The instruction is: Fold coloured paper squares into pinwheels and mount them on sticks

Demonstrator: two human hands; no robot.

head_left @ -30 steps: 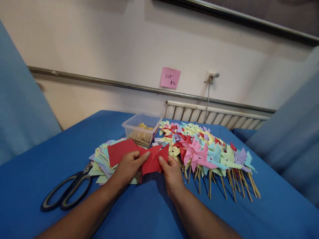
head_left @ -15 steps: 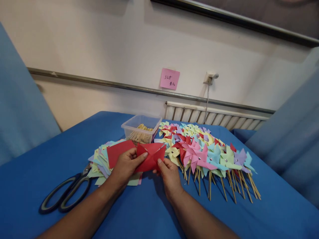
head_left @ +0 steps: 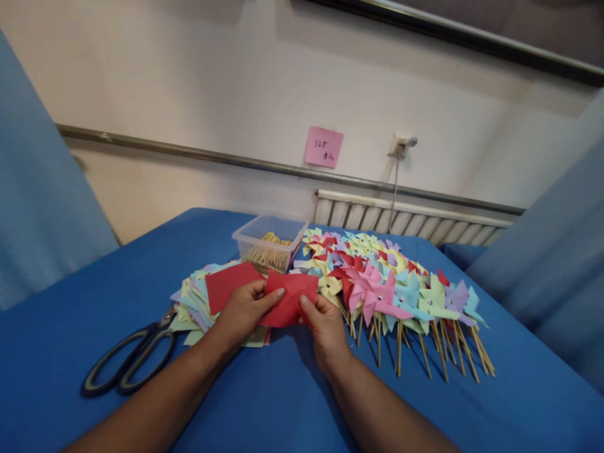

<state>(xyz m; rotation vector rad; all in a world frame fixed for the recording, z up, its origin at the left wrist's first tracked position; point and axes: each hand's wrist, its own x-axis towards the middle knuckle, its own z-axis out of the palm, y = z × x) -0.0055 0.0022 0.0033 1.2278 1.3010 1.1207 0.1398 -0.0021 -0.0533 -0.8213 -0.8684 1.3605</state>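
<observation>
The red paper [head_left: 291, 294] is pinched between thumb and fingers by the left hand [head_left: 244, 311] and the right hand [head_left: 328, 330], each grip closed on one side of it, in front of the tub [head_left: 287, 228]. Sticks [head_left: 268, 253] are contained in the tub. A paper stack [head_left: 192, 308], topped by a red sheet [head_left: 230, 284], is spread to the tub's front left; scissors [head_left: 123, 374] are laid farther out on that side. Pinwheels [head_left: 377, 290] are massed to the tub's right on the counter [head_left: 283, 402].

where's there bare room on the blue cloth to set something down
Bare cloth lies beyond the scissors, left of the paper pile, and in front of the pinwheels, right of the right arm. Crowded: the middle, around the held red paper, paper pile and box.
</observation>
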